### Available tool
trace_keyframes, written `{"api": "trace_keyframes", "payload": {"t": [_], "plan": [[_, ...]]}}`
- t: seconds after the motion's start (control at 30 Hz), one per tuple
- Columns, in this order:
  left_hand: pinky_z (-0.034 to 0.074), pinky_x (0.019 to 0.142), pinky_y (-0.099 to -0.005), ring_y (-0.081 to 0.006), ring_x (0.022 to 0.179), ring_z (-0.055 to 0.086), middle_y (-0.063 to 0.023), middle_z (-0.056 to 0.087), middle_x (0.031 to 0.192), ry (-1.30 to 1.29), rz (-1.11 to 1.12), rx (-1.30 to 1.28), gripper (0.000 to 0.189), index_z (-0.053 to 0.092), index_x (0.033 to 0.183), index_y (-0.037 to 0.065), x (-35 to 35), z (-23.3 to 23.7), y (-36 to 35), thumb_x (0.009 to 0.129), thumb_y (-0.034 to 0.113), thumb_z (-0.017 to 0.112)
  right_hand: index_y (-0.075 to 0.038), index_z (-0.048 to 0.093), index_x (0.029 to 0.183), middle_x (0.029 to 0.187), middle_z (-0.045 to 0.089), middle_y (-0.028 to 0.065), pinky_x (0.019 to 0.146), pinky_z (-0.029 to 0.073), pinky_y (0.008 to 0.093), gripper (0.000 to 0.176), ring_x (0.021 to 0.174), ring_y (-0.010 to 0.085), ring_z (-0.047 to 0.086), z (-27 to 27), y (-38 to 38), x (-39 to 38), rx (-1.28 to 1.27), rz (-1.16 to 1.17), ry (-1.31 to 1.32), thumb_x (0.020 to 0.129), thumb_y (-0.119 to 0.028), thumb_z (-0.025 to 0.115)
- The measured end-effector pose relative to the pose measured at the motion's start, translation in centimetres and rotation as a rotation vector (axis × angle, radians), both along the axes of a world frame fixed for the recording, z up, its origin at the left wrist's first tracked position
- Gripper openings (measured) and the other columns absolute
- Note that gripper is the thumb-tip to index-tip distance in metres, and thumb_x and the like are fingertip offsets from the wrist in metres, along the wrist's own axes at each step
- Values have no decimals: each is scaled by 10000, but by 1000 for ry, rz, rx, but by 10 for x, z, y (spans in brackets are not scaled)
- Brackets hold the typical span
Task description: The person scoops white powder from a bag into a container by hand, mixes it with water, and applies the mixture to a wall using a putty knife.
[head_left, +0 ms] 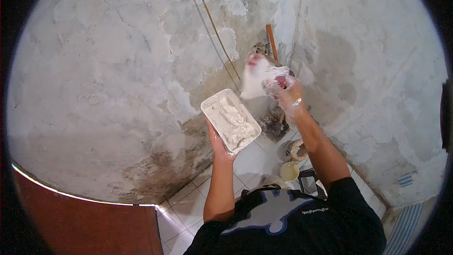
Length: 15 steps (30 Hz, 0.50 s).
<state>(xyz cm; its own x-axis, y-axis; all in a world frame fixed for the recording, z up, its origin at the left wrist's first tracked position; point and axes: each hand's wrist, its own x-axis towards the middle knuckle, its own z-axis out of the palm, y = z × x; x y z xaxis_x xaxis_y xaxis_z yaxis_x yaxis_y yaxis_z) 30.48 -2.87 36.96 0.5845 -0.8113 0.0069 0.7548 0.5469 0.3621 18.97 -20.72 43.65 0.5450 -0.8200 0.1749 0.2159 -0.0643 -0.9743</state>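
My left hand [220,147] supports a white rectangular plastic tub [257,131] from below, its fingers mostly hidden by it. Thick off-white paste [231,118], smeared and uneven, fills much of the tub. Up and to the right, my right hand [287,95] is closed on a white flat piece with red marks [255,81], blurred by motion; I cannot tell its exact kind. White paste coats the fingers and wrist of that hand. The white piece overlaps the wall corner in this view, above and right of the tub.
Patchy, stained walls [118,66] meet at a corner ahead. A thin cable [210,12] hangs down the left wall, and an orange-brown stick [272,42] leans near the corner. Buckets [289,172] stand on the tiled floor [247,160]. A brown panel [94,222] lies lower left.
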Motion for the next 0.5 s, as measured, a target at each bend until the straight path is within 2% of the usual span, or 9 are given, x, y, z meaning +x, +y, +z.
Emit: {"api": "trace_keyframes", "payload": {"t": [0.03,0.1,0.13,0.17,0.23,0.37,0.43,0.5], "plan": [[438,1014,-533,-347,1233,514,-114,469,1417,-3,-14,1,645,375,1446,123,2,-2,0,974,563,387,11,686,961,797,688,47,605,479,268,222,665,116,603,10,3,1,-1,3,2,851,-180,707],[430,1017,-548,-363,1234,509,-122,466,1418,-3,-30,8,630,380,1441,118,3,-3,0,977,543,399,22,693,972,814,710,123,632,496,313,273,677,180,643,29,9,3,-729,46,238,826,-207,719],[427,1023,-539,-360,1238,505,-123,467,1416,-8,-12,35,626,384,1438,114,2,-1,-1,979,541,395,19,690,971,824,693,186,669,505,378,317,707,291,669,30,6,8,-746,166,270,810,-252,715],[424,1028,-530,-358,1242,500,-123,468,1414,-13,5,63,623,388,1434,111,1,1,-1,981,539,391,19,690,971,824,693,186,669,505,378,317,707,291,669,25,0,16,-741,166,273,810,-252,715],[424,1031,-516,-341,1251,498,-117,471,1413,-44,12,60,635,381,1441,116,-1,5,-1,981,553,379,8,695,947,826,683,207,708,500,415,299,759,367,658,10,-11,28,-1062,204,308,830,-267,688],[418,1046,-478,-309,1272,486,-100,474,1415,-89,91,48,637,378,1445,116,2,8,-5,987,557,360,-2,693,902,814,664,228,734,482,452,252,776,407,626,-13,-7,22,-1031,359,491,856,-245,643],[423,1040,-487,-319,1261,490,-106,473,1412,-61,121,21,621,385,1436,108,5,4,-6,992,542,360,10,679,839,771,649,229,712,470,477,288,728,408,620,-33,-1,19,-1325,350,538,862,-272,627],[427,1034,-497,-329,1251,495,-111,472,1410,-37,151,-8,606,393,1427,100,9,-1,-8,998,526,360,26,669,804,745,643,229,696,465,486,314,705,419,610,-35,0,10,-1302,351,560,855,-281,627]]}}
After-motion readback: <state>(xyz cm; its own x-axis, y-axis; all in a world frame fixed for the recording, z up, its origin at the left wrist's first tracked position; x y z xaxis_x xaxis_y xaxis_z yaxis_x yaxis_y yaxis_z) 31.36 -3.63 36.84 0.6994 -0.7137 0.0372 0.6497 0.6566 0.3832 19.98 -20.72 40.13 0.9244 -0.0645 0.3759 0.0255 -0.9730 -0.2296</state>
